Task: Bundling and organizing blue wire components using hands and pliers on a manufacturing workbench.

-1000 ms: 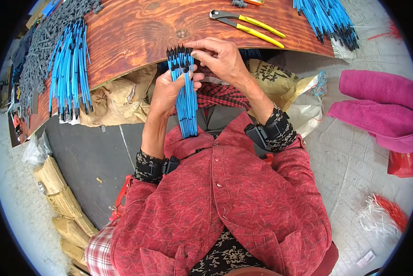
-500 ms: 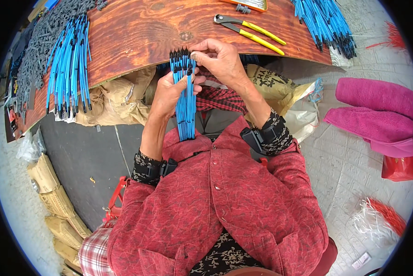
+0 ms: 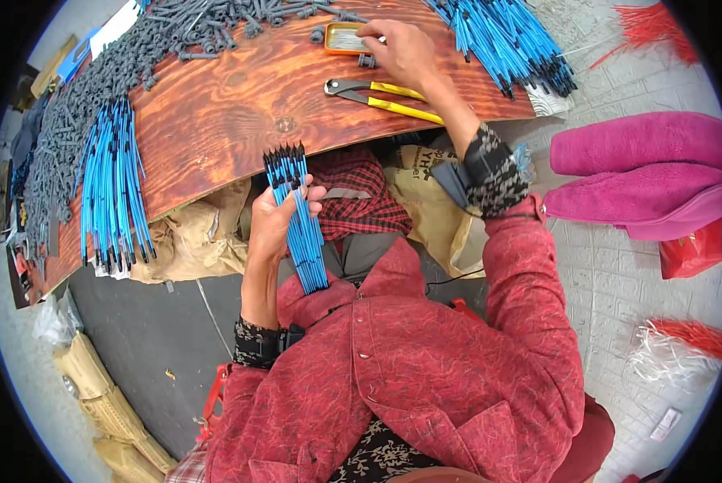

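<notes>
My left hand (image 3: 272, 219) is wrapped round a bundle of thin blue rods (image 3: 305, 249) with black pointed tips and black ends. The tips point away from me, just short of the table edge, and the lower ends reach my lap. My right hand (image 3: 405, 52) reaches over the table, its fingers pinched at the right side of a small orange-rimmed tray (image 3: 329, 49). Thin pale pieces (image 3: 346, 38) lie in that tray. Whether the fingertips hold one is too small to tell. Yellow-handled pliers (image 3: 385, 98) lie nearer me, below that hand.
Heaped grey plastic fittings (image 3: 79, 121) cover the far and left side of the wooden table (image 3: 216, 113). Blue rods lie in a left bundle (image 3: 113, 189) and a right pile (image 3: 506, 40). Sacks (image 3: 204, 233) sit under the table edge. Magenta towelling (image 3: 634, 177) is at right.
My right hand has left the rod tips and moved out to the tray. The left hand still holds the bundle, now lower and slightly left in view. The view has shifted.
</notes>
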The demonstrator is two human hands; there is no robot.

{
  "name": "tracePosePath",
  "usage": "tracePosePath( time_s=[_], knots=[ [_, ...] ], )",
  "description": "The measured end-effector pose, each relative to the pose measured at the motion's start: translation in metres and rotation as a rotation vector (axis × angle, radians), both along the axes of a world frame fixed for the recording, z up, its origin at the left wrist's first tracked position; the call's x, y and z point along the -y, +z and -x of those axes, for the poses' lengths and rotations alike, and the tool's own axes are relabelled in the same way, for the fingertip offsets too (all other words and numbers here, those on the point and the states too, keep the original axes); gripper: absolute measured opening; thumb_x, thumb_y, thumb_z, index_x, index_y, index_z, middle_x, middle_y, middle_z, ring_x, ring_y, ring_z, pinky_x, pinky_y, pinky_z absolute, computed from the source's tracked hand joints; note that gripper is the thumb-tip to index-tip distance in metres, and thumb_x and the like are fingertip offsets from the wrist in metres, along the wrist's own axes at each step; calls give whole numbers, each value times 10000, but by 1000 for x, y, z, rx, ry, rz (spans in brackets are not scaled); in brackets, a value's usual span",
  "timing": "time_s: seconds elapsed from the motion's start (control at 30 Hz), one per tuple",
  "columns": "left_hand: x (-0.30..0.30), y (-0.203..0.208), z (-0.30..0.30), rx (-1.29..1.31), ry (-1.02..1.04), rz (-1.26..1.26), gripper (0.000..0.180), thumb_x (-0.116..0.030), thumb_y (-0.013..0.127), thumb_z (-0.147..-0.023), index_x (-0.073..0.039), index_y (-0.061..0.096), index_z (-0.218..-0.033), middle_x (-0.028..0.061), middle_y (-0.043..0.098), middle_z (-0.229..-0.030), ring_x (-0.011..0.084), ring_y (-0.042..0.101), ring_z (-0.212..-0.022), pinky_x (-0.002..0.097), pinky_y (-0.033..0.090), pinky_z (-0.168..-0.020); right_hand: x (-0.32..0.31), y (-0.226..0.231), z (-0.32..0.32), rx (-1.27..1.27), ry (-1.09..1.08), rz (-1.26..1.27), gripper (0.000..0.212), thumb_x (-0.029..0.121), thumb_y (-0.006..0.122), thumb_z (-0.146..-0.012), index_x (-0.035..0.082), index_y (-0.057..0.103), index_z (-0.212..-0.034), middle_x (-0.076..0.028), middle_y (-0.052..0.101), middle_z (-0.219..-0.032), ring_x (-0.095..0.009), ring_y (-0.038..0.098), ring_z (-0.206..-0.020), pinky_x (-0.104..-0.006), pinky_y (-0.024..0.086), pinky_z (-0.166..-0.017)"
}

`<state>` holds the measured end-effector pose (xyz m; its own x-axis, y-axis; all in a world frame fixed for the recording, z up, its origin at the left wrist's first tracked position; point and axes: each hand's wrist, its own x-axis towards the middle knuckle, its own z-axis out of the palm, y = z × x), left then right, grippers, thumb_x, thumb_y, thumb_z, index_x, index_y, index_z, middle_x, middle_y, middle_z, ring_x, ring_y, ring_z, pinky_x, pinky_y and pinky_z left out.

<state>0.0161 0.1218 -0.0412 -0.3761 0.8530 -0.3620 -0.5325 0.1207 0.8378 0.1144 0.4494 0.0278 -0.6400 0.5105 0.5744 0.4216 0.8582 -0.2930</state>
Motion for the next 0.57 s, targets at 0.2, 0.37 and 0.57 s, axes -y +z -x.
tracePosePath(
  time_s=[0.2,0.37,0.57],
  knots=[
    [-2,-2,0,-13,-14,-10,346,-184,658,-977,29,620,-1246,155,746,-1012,146,715,-792,281,583,-688,-44,-11,7,346,-10,-6,190,274,635,-855,185,767,-958,-92,742,-928,-316,695,-932,-484,539,-789],
    [0,-4,2,-19,-26,-4,343,-195,659,-979,20,625,-1243,152,747,-1009,145,715,-789,281,582,-704,-49,-11,16,392,-11,-34,173,302,645,-841,189,759,-905,-93,742,-889,-314,705,-878,-483,545,-754],
    [-3,-1,1,-5,-21,-29,343,-176,662,-974,10,621,-1259,147,749,-1012,164,720,-796,287,585,-707,-55,-14,13,256,-66,-44,181,330,652,-837,200,763,-895,-91,744,-866,-302,715,-846,-466,557,-750]
  ],
)
